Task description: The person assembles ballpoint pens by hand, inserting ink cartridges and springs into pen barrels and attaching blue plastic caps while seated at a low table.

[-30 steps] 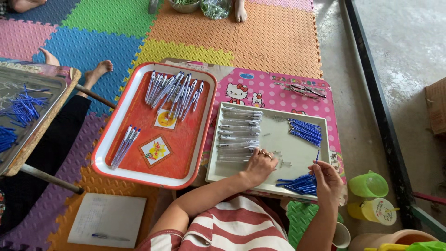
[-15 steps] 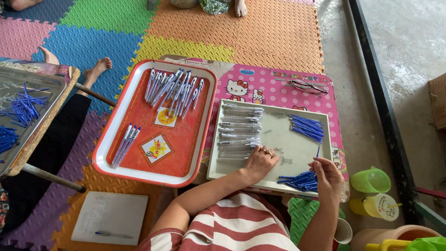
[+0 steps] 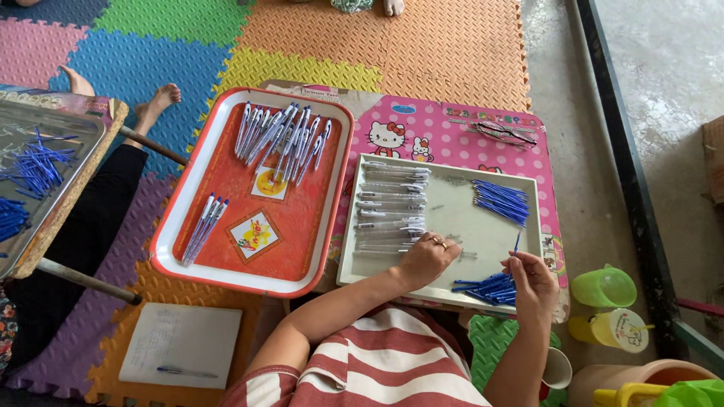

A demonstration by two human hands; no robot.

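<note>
The likeliest slip here, as I judge it, is the thin blue refill (image 3: pixel 516 243) sliding out of the right hand (image 3: pixel 532 280), since it is pinched only at its lower end between fingertips and stands nearly upright over the near right corner of the white tray (image 3: pixel 452 197); a loose pinch could drop it among the near pile of blue refills (image 3: pixel 489 286) just left of that hand, where it would be hard to tell apart. A second risk is the left hand (image 3: pixel 427 258) nudging the row of clear pen barrels (image 3: pixel 392 207) that runs down the left side of the tray, because it rests right at the near end of that row and the barrels lie close together and could roll. The right hand is mostly closed, thumb and fingers drawn together on the refill. The left hand is loosely curled, knuckles up with a ring showing, touching the tray floor beside the nearest barrels; whether it has hold of a barrel I cannot tell, as the fingers hide what is under them. A second bundle of blue refills (image 3: pixel 501 200) lies at the far right of the tray, well apart from both hands. To the left sits a red tray (image 3: pixel 226 151) with finished pens (image 3: pixel 283 139) at its far end, on a pink table (image 3: pixel 422 124)
</note>
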